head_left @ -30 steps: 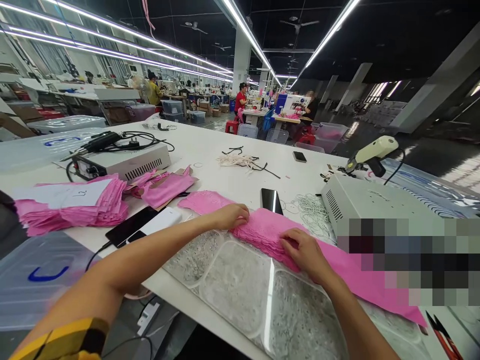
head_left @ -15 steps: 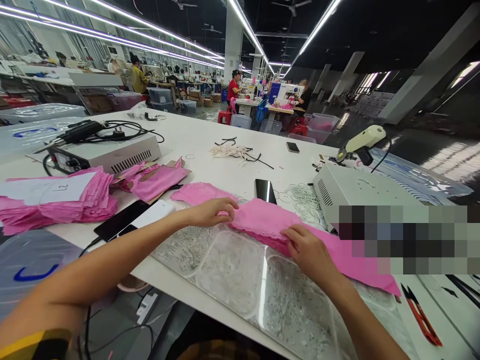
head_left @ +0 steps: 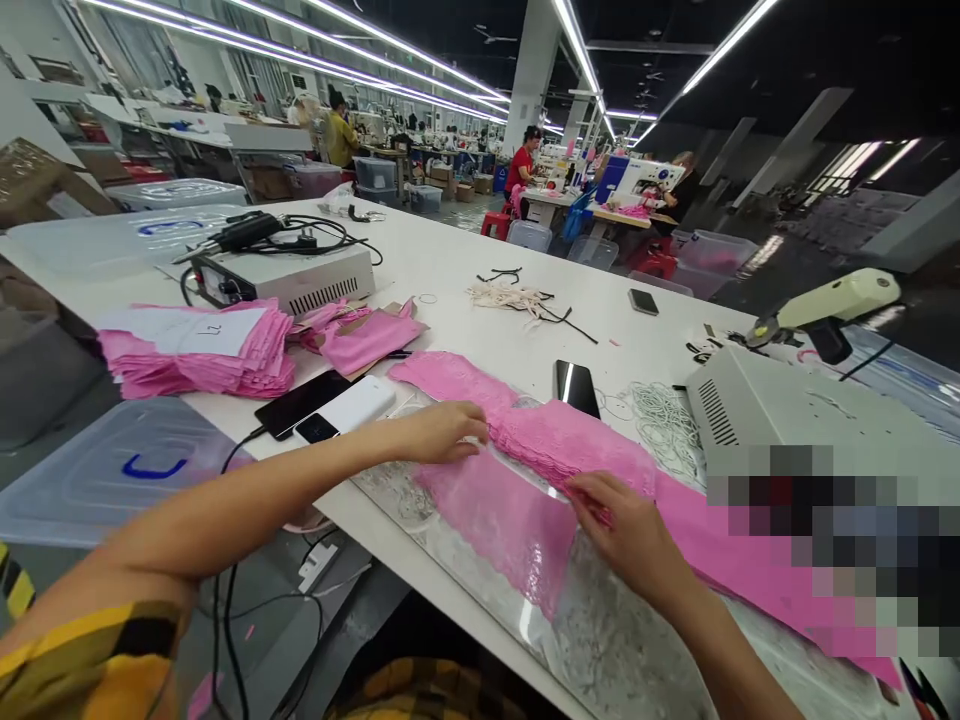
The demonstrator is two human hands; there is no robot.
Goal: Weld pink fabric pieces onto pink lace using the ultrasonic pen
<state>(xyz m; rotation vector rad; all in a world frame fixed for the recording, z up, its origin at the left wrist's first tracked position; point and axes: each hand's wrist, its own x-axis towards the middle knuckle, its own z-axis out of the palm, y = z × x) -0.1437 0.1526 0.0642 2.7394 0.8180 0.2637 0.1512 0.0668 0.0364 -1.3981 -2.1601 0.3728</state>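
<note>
- Head view shows the thin pink piece (head_left: 502, 525) lying over the grey patterned board (head_left: 630, 640), between the two hands and on the near side of the pink stack (head_left: 577, 435).
- Left hand (head_left: 450, 432) has its fingers bent and the thumb close to them, at the corner where piece and stack meet; whether cloth is pinched there, I cannot tell.
- Right hand (head_left: 622, 520) is half curled, with fingertips at the stack's near edge, beside the piece's other upper corner; some pink appears between thumb and fingers, but a firm hold is not certain.
- The piece looks partly see-through, so I judge it very light and soft, without stiffness of its own; it may fold or cling easily.
- The board is shiny, so the cloth may slide on it.
- In my opinion, both upper corners are the best places for holding, with gentle pinches, because the wavy lower edge could stretch or tear.
</note>
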